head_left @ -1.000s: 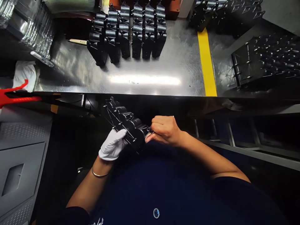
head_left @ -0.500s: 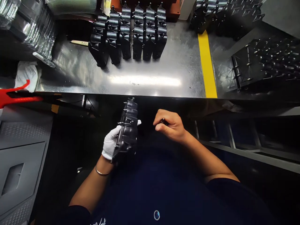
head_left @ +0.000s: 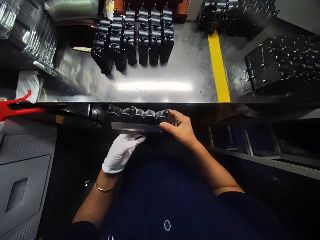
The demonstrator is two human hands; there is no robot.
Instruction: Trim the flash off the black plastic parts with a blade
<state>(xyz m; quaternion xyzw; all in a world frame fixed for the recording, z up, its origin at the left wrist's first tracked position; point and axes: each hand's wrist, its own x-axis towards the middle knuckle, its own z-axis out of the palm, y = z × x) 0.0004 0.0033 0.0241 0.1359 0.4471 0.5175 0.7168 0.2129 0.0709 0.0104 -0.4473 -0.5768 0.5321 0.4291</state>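
Observation:
A long black moulded part with a row of rounded humps and small screw bosses is held level just below the table edge. My right hand, bare, grips its right end between thumb and fingers. A small dark shiny object sits among those fingers; its kind is unclear. My left hand, in a white glove, is closed at the part's lower edge from below, and some of its fingers are hidden behind the part.
Several similar black parts stand in a row on the metal table. Yellow tape crosses it at right, near more black parts. At left are clear plastic trays, a marked stick, a white cloth and a red handle.
The black part has turned from upright to lying crosswise and moved up toward the table edge. My right hand has closed on its right end; earlier it was apart from it.

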